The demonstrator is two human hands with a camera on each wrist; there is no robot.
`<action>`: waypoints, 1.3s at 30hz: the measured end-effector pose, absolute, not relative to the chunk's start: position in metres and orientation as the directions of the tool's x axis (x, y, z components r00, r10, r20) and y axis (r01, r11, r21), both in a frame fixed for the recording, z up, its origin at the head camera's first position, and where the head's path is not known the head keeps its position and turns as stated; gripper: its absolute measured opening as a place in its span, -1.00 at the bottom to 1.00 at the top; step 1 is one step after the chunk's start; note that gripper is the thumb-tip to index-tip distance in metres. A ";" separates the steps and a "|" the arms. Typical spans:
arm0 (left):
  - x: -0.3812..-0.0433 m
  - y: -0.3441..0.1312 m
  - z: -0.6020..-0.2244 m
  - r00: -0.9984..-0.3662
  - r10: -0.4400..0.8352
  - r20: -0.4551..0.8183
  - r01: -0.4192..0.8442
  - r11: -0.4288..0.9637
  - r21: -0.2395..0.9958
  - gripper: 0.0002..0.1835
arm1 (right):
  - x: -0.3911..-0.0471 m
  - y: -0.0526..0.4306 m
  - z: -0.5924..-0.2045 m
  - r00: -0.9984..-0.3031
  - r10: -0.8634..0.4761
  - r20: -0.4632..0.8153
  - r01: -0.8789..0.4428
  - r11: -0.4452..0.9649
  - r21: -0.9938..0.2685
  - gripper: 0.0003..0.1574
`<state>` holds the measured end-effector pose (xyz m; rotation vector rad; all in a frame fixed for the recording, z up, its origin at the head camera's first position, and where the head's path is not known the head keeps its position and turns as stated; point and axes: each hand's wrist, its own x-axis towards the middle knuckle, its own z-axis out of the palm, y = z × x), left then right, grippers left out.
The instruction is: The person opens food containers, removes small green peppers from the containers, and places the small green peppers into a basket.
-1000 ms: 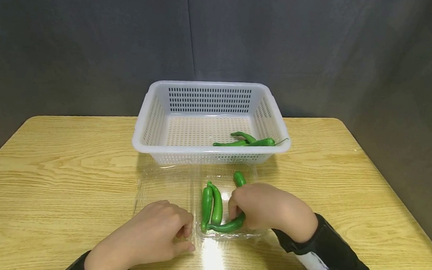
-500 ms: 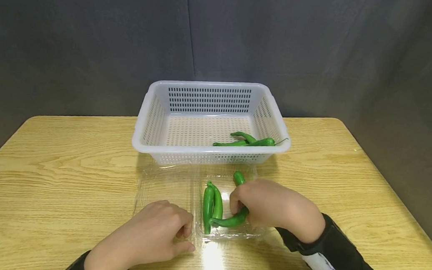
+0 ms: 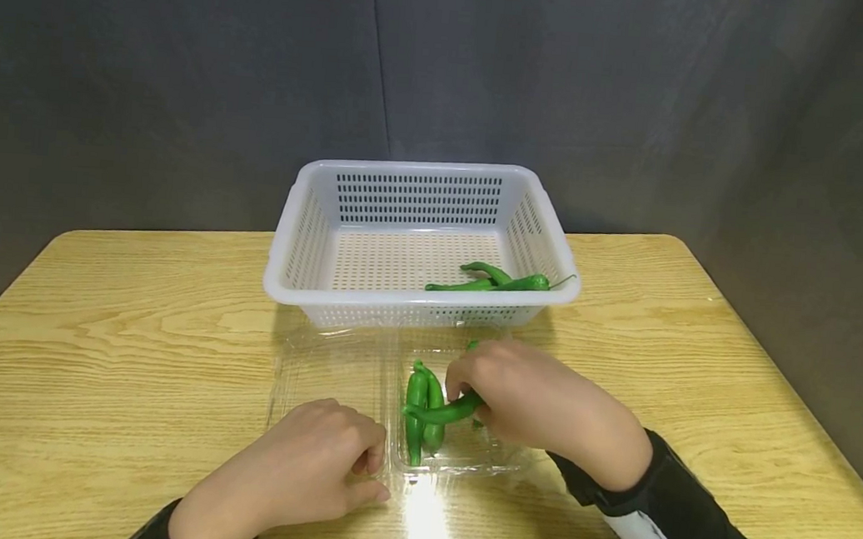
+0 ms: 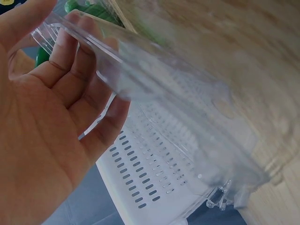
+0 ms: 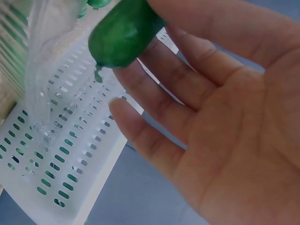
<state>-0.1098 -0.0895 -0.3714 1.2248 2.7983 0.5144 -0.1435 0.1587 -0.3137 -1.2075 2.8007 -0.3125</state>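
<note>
My right hand (image 3: 531, 393) pinches a green chili pepper (image 3: 440, 412) over the right half of a clear plastic clamshell box (image 3: 455, 472). The pepper's blunt end shows between thumb and fingers in the right wrist view (image 5: 122, 40). Two green peppers (image 3: 414, 435) lie side by side at the left of that half, partly crossed by the held one. Another pepper (image 3: 473, 344) is mostly hidden behind my right hand. My left hand (image 3: 305, 461) holds the near edge of the box's open lid (image 3: 334, 371), its curled fingers showing through the clear plastic in the left wrist view.
A white slotted plastic basket (image 3: 421, 304) stands just behind the box. Several green peppers (image 3: 498, 281) lie at its front right corner, one stem poking over the rim. Wood-grain tabletop (image 3: 134, 324) surrounds everything, with a dark grey curtain (image 3: 188, 102) behind.
My right hand has lifted the pepper and shifted it away from the box's near edge, so it now crosses the two left peppers. The left hand has stayed in place.
</note>
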 end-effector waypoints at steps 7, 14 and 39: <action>-0.111 -0.089 -0.371 -0.685 0.723 0.088 0.709 0.633 0.310 -0.62 | -0.144 0.155 -0.315 -0.663 -0.737 0.128 -0.747 0.641 -0.178 -0.62; -0.111 -0.089 -0.371 -0.684 0.725 0.084 0.708 0.632 0.315 -0.62 | -0.146 0.154 -0.315 -0.606 -0.742 0.288 -0.791 0.599 -0.121 -0.67; -0.110 -0.090 -0.371 -0.681 0.727 0.092 0.712 0.628 0.313 -0.63 | -0.159 0.155 -0.314 -0.521 -0.658 0.543 -0.780 0.626 0.009 -0.66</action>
